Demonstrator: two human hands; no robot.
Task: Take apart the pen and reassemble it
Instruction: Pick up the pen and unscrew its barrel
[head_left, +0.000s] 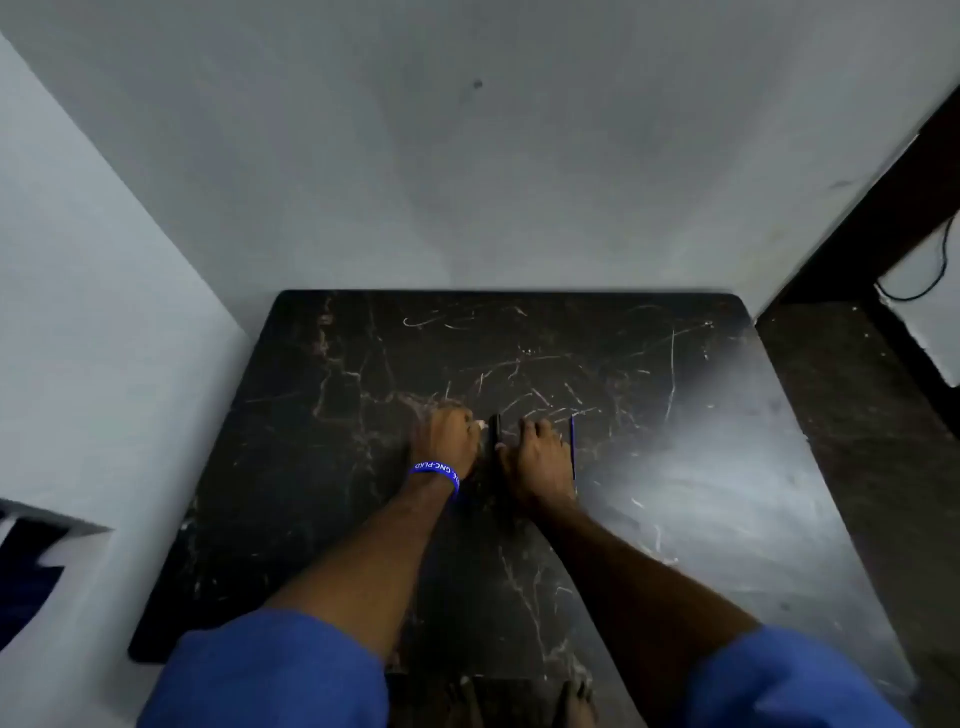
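A black pen barrel (496, 430) lies on the dark marble table (675, 467), pointing away from me, between my two hands. My left hand (444, 441), with a blue wristband, is curled just left of the barrel and pinches a small pale pen part (482, 426) at its fingertips. My right hand (537, 460) rests palm down on the table right of the barrel. Its thumb touches the barrel's side and its fingers are spread, holding nothing. A thin blue refill (573, 447) lies on the table along the right edge of my right hand.
The table stands in a corner, with pale walls (467, 156) behind and to the left. A dark wooden frame (857, 249) and a black cable (935, 280) are at the right. My bare feet (519, 701) show below the near table edge.
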